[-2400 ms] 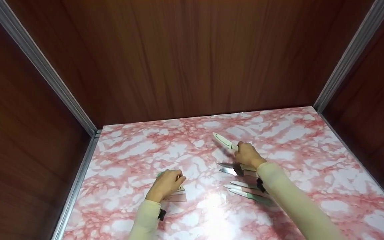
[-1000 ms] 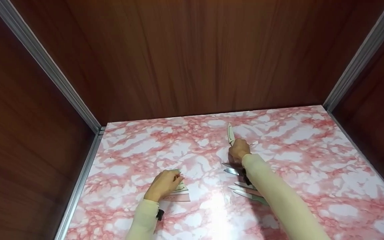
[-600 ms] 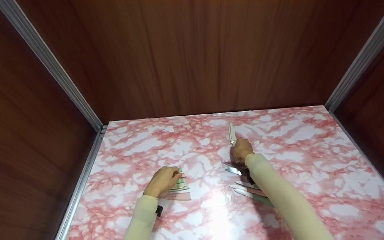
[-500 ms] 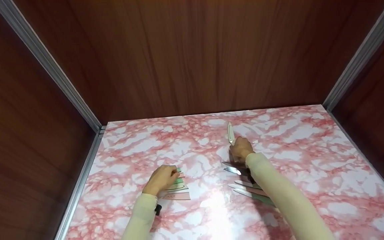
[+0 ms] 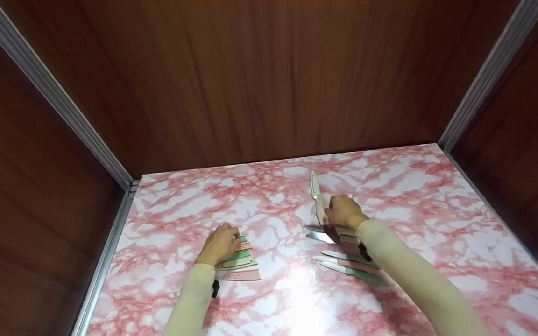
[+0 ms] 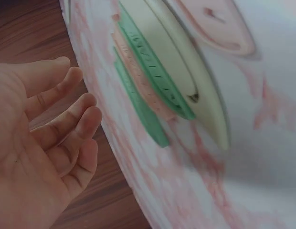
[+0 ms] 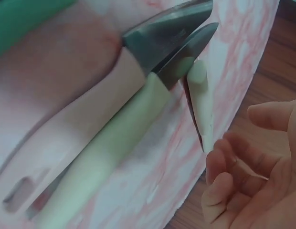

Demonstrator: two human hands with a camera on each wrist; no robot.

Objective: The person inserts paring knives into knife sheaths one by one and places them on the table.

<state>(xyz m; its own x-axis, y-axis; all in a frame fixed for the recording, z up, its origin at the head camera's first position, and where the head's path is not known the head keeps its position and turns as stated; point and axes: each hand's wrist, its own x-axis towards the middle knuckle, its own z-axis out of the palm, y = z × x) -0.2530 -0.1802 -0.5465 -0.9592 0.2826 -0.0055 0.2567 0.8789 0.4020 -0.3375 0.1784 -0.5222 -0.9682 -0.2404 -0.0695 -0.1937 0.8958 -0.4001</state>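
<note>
My left hand [image 5: 220, 243] has loosely bent fingers and holds nothing. It is beside a fanned row of blade sheaths: a pink one [image 5: 241, 275], a cream one [image 5: 241, 263], green and pink ones [image 6: 145, 67] past it. My right hand [image 5: 345, 211], fingers relaxed and curved, is just right of a cream knife [image 5: 320, 210] whose blade is covered by a cream sheath [image 5: 315, 184] with its tip toward the back wall. In the right wrist view, the fingertips are near that knife's handle end [image 7: 200, 90]. Below lie two bare-bladed knives, one with a cream handle [image 7: 107, 152], one pink-handled [image 7: 81, 119].
Nearer the front, three more knives lie in a group with pale blades: a green handle [image 5: 364, 276], a pink handle [image 5: 355, 266] and another partly covered. Dark wood panels [image 5: 250, 93] enclose the marbled pink table [image 5: 180, 210] at the back and sides.
My right hand first turned the sheathed knife tip toward the back, then let go of it and shifted right. My left hand drew back leftward, uncovering more of the sheaths.
</note>
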